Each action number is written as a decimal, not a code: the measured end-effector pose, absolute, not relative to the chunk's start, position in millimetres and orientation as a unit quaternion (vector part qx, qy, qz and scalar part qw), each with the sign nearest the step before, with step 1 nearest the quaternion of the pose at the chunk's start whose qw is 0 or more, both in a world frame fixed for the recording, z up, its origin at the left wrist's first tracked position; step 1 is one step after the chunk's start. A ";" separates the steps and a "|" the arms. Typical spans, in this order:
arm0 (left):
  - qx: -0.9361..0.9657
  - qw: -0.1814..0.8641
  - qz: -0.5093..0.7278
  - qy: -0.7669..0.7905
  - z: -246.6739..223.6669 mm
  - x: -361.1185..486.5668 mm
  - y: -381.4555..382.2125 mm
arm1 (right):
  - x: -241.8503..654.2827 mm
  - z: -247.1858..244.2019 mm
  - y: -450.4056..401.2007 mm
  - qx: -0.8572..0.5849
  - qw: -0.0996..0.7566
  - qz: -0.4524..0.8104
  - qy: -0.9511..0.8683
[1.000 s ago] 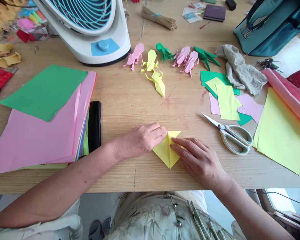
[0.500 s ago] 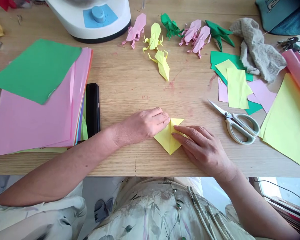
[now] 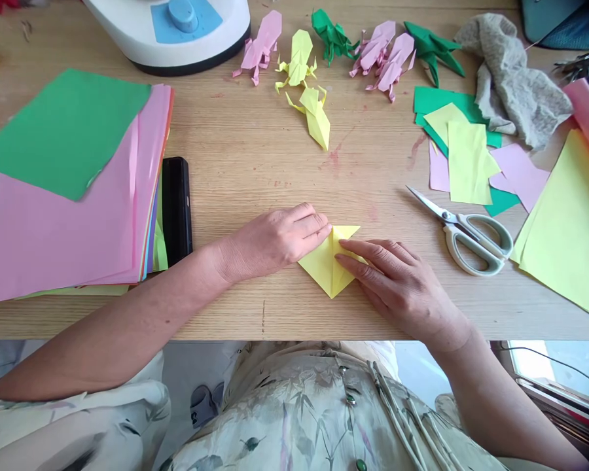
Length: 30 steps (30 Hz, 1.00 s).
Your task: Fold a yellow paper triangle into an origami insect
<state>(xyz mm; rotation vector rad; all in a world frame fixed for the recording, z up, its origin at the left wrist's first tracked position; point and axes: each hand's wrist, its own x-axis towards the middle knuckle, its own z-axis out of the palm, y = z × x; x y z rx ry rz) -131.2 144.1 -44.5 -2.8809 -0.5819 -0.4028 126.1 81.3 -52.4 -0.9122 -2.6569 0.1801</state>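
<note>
A folded yellow paper (image 3: 330, 265) lies on the table near its front edge, one corner pointing toward me and a crease running down its middle. My left hand (image 3: 287, 239) rests on the paper's upper left part, its fingers close together and bent, the tips near the top of the crease. From the right, my right hand (image 3: 397, 278) lies over the paper's right side. Its fingers are apart and stretched out, with two fingertips touching the paper beside the crease. Part of the paper is hidden under both hands.
Scissors (image 3: 464, 232) lie to the right, with paper scraps (image 3: 471, 163) behind. Folded paper figures (image 3: 317, 118) stand at the back near a white appliance (image 3: 171, 55). Stacked coloured sheets (image 3: 69, 229) and a black phone-like object (image 3: 177, 209) are at the left, yellow sheets (image 3: 569, 235) far right.
The camera view has shifted slightly, so the table's things appear a little higher. Both hands keep nearly the same position on the yellow paper.
</note>
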 end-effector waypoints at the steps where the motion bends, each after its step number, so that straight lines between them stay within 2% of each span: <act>1: -0.967 0.083 -0.137 -0.196 -44.8 -131.2 144.2 | 126.4 -52.6 81.3 -0.319 0.162 0.064 -0.932; 6: -0.968 0.068 -0.142 -0.197 -45.8 -131.4 144.5 | 127.6 -52.5 82.4 -0.312 0.162 0.075 -0.933; 20: -0.966 0.111 -0.127 -0.195 -45.6 -132.0 144.2 | 130.2 -49.2 83.1 -0.310 0.149 0.127 -0.930; 30: -0.967 0.045 -0.149 -0.202 -48.4 -132.1 144.5 | 128.4 -49.5 84.7 -0.333 0.187 0.177 -0.907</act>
